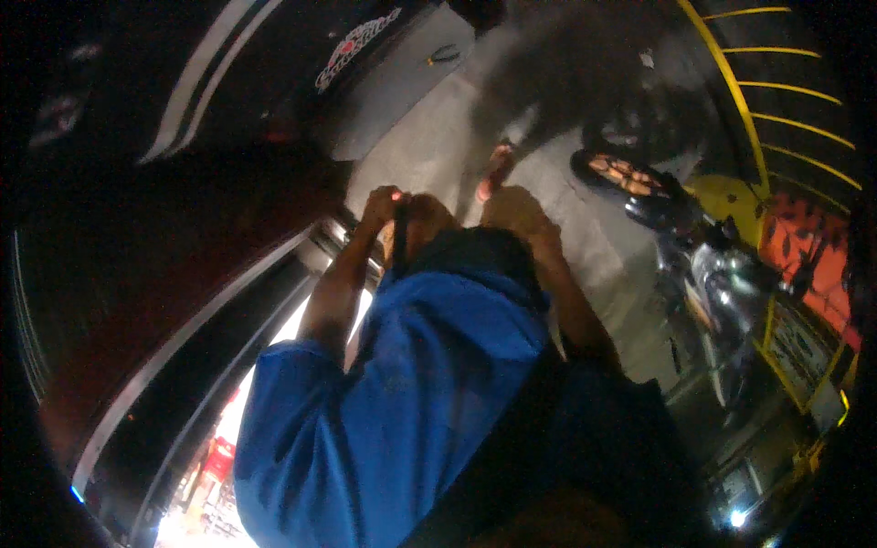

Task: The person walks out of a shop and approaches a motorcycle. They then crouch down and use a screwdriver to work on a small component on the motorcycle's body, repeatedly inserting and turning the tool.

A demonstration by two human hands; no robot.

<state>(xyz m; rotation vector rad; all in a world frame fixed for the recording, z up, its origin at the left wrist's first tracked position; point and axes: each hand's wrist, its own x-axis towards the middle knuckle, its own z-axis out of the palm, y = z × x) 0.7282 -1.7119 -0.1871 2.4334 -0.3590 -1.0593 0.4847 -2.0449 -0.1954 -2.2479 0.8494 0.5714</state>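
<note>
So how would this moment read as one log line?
left hand: gripping thin dark strap | right hand: against blue cloth | grey pavement below

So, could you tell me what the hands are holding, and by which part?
The left hand grips a thin dark strap-like thing near its top end; what it is cannot be told. The right hand rests on dark cloth, with no clear hold.

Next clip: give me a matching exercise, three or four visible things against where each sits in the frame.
Things:
1. blue sleeve
2. motorcycle
3. left hand
4. yellow railing

Places:
A. upper right, curving along the edge
B. centre, on a thin dark object
C. right side, parked on the pavement
D. lower centre, filling the foreground

Pairs: 1-D, 2-C, 3-B, 4-A
</note>
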